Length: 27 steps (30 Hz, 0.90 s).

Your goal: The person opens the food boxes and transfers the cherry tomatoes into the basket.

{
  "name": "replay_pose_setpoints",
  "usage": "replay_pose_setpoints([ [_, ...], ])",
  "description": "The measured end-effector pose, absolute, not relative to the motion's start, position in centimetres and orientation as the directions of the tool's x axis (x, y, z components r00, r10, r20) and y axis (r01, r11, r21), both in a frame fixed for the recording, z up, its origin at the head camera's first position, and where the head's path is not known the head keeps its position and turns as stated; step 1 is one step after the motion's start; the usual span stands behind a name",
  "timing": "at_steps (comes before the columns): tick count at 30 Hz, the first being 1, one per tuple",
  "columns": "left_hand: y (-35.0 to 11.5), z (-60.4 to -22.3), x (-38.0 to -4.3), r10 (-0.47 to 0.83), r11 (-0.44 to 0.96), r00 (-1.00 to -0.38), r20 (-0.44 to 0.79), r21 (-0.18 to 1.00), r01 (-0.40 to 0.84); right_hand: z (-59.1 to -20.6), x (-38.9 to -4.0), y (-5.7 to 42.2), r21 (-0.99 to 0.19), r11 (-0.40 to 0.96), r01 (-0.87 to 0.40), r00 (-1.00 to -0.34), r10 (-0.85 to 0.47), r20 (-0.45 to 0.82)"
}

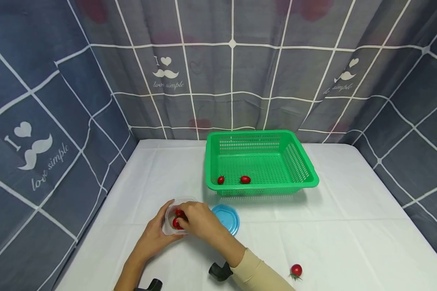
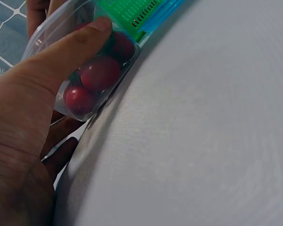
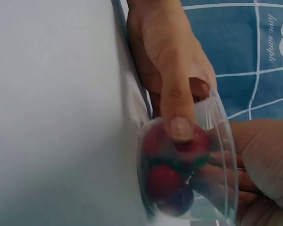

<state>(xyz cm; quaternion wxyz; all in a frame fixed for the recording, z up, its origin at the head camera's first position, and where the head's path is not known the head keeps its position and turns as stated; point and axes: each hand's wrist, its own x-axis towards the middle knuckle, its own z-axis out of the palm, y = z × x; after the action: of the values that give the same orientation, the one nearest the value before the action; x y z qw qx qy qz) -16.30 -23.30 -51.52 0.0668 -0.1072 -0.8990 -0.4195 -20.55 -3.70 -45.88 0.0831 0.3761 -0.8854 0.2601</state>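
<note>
My left hand (image 1: 153, 236) holds a clear plastic container (image 1: 167, 230) upright on the white table, with its thumb (image 2: 80, 44) along the outer wall. Several red cherry tomatoes (image 2: 100, 73) with green stems show through the wall. From the right, my right hand (image 1: 202, 220) reaches into the container's mouth. Its thumb and curled fingers close around a cherry tomato inside, the fingertips partly hidden among the others. In the right wrist view, my right fingers (image 3: 217, 174) show through the clear plastic. A blue round lid (image 1: 226, 218) lies beside the container, partly behind my right hand.
A green perforated basket (image 1: 309, 178) stands toward the back, with two cherry tomatoes (image 1: 245, 179) near its front left. Another single cherry tomato (image 1: 296, 270) lies at the table's front right. A grey checked curtain (image 1: 211, 76) hangs around the table's back and sides.
</note>
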Motion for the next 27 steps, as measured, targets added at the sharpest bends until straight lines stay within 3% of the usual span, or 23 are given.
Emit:
replay_pose_setpoints([
  [15,-23.09,-51.28,-16.32,0.137,0.648,-0.966,0.218,0.718,0.254,-46.26,-20.44,-4.30,-0.320,0.625,-0.712,-0.699,-0.592,0.401],
  [27,-23.28,-51.65,-16.30,0.116,0.632,-0.970,0.213,0.738,0.237,-45.98,-20.38,-4.22,-0.486,0.524,-0.699,-0.714,-0.545,0.440],
])
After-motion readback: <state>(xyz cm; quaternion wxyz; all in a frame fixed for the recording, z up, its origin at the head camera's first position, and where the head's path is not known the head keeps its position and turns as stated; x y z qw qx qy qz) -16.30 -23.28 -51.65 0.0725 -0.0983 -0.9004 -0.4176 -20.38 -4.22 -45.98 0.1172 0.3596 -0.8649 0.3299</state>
